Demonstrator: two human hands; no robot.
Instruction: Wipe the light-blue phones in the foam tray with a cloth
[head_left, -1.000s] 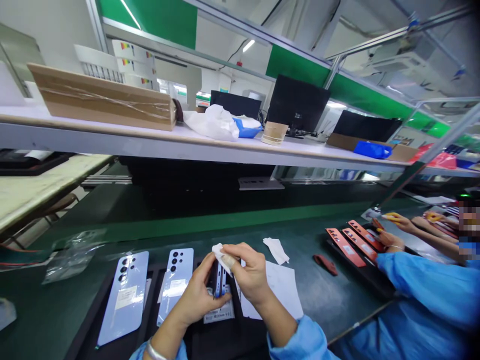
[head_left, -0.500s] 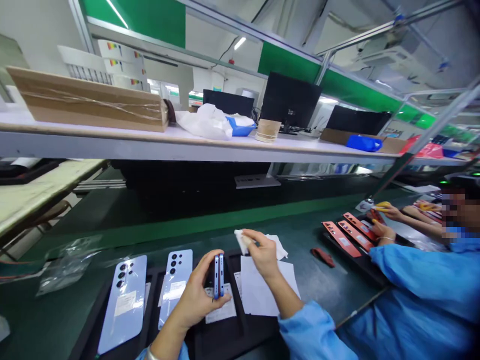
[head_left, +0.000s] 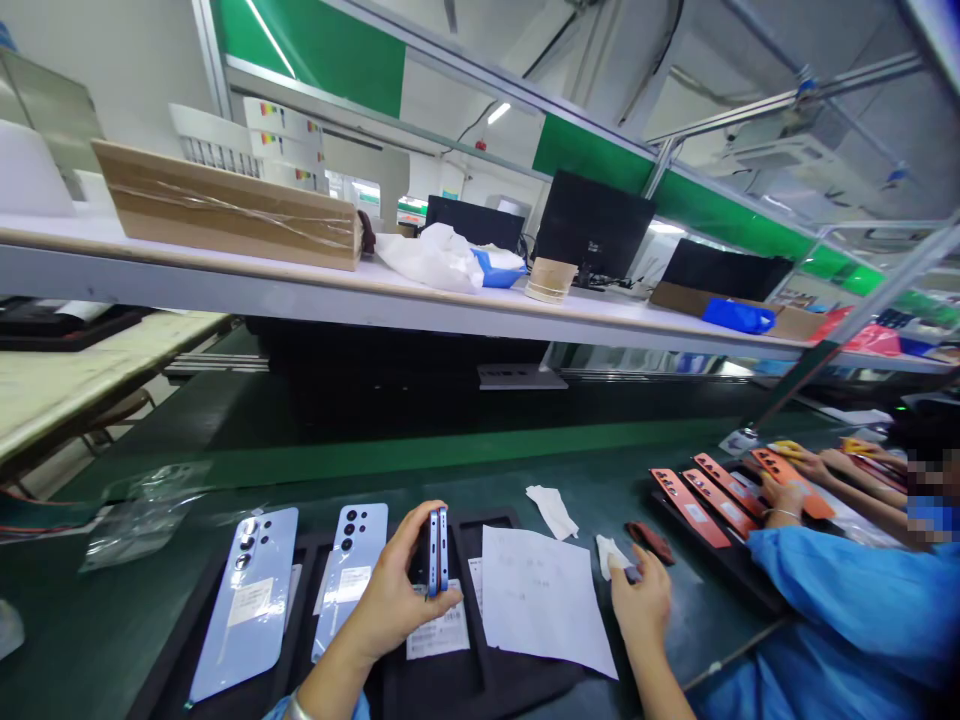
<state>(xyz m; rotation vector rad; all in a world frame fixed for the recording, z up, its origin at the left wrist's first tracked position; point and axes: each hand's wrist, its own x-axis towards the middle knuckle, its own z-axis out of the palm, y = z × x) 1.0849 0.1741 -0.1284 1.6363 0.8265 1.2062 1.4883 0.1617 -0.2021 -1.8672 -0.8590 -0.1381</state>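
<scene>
My left hand [head_left: 394,595] grips a light blue phone [head_left: 436,550] held edge-on and upright above a black tray [head_left: 480,670]. Two more light blue phones [head_left: 244,600] lie back-up in the tray to the left. My right hand [head_left: 641,600] rests low on the green mat at the right, fingers closed on a small white wipe [head_left: 609,553]. A white paper sheet [head_left: 544,595] lies between my hands. Another crumpled wipe [head_left: 553,508] sits farther back.
A co-worker in a blue sleeve [head_left: 847,590] at the right handles orange phone backs [head_left: 709,490] on a black tray. A small dark red piece [head_left: 651,540] lies near my right hand. A clear plastic bag [head_left: 142,510] lies left. A shelf [head_left: 375,285] with boxes and monitors runs overhead.
My right hand left the phone, carried the wipe to the right and came down onto the mat. My left hand kept the phone upright in place.
</scene>
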